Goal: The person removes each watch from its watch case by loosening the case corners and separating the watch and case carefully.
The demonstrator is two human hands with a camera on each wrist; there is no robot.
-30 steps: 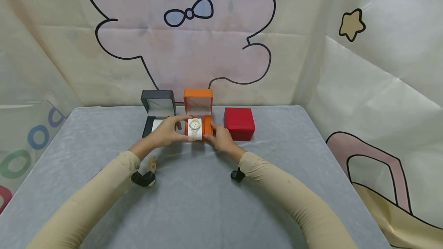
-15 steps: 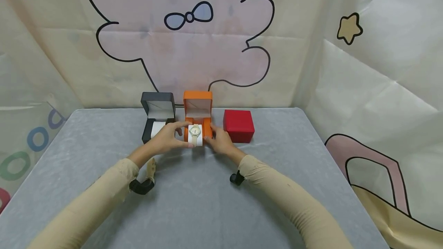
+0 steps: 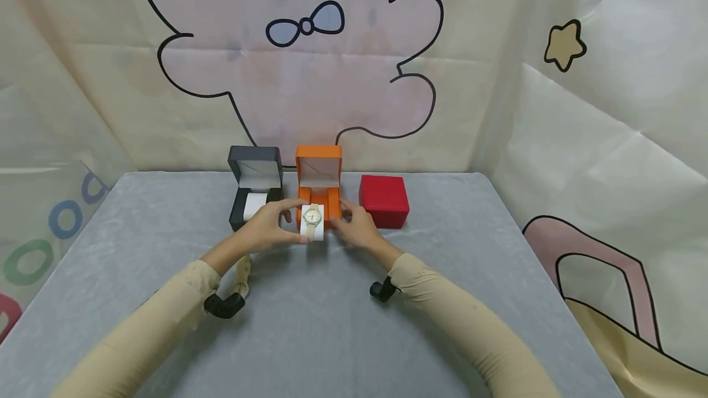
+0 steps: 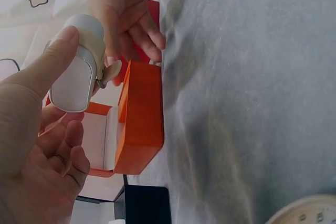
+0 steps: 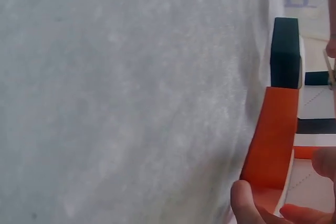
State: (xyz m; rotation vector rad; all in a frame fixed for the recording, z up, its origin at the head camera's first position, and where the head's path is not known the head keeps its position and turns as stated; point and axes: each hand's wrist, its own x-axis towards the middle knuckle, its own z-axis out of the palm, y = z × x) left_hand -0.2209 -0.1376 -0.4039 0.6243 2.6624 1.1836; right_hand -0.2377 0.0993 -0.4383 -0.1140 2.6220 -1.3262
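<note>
Thumb and fingers of my left hand (image 3: 268, 226) grip a white watch cushion (image 4: 73, 85) wrapped by a wristwatch (image 3: 312, 216) with a light dial and pale strap. They are just in front of an orange watch box (image 3: 319, 151), whose lid stands raised. My right hand (image 3: 358, 224) is at that box's right side; in the right wrist view its thumb (image 5: 242, 199) overlaps the front corner of the orange box (image 5: 273, 129). Seen from the left wrist, the right fingers (image 4: 147, 40) are loosely extended beside the box's end.
A dark watch box (image 3: 254, 153), lid raised, has a white cushion (image 3: 254, 204) inside, left of the orange one. On the right stands a closed red box (image 3: 384, 200). Another pale-strapped watch (image 3: 242, 274) lies on the grey cloth by my left wrist, partly hidden by the wrist camera.
My left hand has lifted the cushion with the watch out of the orange box and toward me, exposing the orange interior. My right hand has stayed at the box's right side.
</note>
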